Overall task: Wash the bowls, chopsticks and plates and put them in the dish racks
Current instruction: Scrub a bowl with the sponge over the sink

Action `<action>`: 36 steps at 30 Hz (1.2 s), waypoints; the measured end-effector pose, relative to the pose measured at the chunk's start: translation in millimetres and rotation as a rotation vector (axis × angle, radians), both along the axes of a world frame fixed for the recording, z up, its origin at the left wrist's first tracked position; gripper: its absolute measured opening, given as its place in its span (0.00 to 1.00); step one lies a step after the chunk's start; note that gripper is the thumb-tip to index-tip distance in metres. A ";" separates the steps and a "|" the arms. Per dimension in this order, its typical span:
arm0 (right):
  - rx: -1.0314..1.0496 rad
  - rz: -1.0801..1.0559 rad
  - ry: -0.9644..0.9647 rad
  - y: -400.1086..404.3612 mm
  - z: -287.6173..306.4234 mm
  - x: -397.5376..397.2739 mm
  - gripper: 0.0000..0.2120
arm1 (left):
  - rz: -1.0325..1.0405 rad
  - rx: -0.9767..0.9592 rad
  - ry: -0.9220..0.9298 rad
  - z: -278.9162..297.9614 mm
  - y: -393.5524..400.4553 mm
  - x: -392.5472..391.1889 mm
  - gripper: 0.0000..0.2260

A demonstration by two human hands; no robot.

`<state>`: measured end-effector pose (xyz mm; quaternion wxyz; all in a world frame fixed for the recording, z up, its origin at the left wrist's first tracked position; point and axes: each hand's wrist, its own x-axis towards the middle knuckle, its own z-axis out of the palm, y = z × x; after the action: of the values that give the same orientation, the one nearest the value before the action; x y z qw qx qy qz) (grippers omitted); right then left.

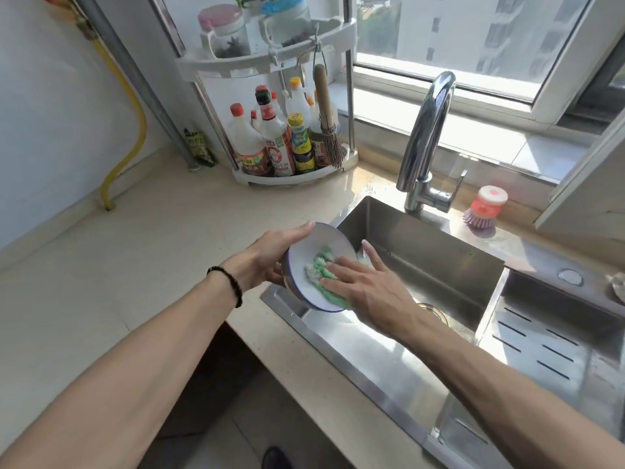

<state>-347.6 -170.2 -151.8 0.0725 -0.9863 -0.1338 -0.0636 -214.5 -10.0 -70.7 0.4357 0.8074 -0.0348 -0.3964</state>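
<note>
A white bowl (306,257) with a blue rim is tilted on its side over the left edge of the steel sink (436,265). My left hand (269,257) grips it from behind, fingers curled round the rim. My right hand (363,282) presses a green scouring cloth (323,267) against the inside of the bowl with straight fingers. No chopsticks or plates are in view.
A curved faucet (427,137) stands behind the sink. A red and purple dish brush (483,211) sits to its right. A slotted drain section (541,343) lies right of the basin. A corner rack of sauce bottles (284,143) stands on the beige counter (135,265).
</note>
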 end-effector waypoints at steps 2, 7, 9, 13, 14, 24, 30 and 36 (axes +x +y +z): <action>0.022 -0.016 -0.086 1.5 0.1 3.8 0.26 | 0.083 -0.145 0.069 -2.0 3.0 -0.5 0.24; 0.313 -0.312 -0.067 42.4 31.6 18.0 0.06 | 0.445 -0.585 -0.075 -25.2 -11.0 -44.2 0.18; 0.404 -0.317 0.096 60.5 41.1 16.3 0.08 | 0.582 -0.529 -0.230 -23.2 -17.5 -48.8 0.06; 0.150 -0.120 0.180 36.0 28.1 5.8 0.36 | 0.455 -0.353 -0.331 -20.2 -1.8 -29.6 0.11; 0.095 -0.117 0.196 28.8 25.5 7.9 0.37 | 0.443 -0.331 -0.344 -19.5 -0.4 -29.3 0.14; 0.058 -0.089 0.177 25.0 26.3 -0.7 0.39 | 0.221 -0.137 -0.354 2.2 0.7 -25.8 0.11; 0.510 -0.112 0.323 54.2 38.8 -8.0 0.38 | 0.272 -0.137 -0.372 2.2 -3.6 -29.3 0.13; -0.073 -0.007 -0.206 8.1 5.2 -3.3 0.19 | 0.057 -0.185 -0.024 14.7 13.2 -19.3 0.22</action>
<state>-350.9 -162.1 -146.6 0.0221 -0.9770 -0.1393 -0.1601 -233.9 3.2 -55.9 0.5190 0.7691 -0.0534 -0.3691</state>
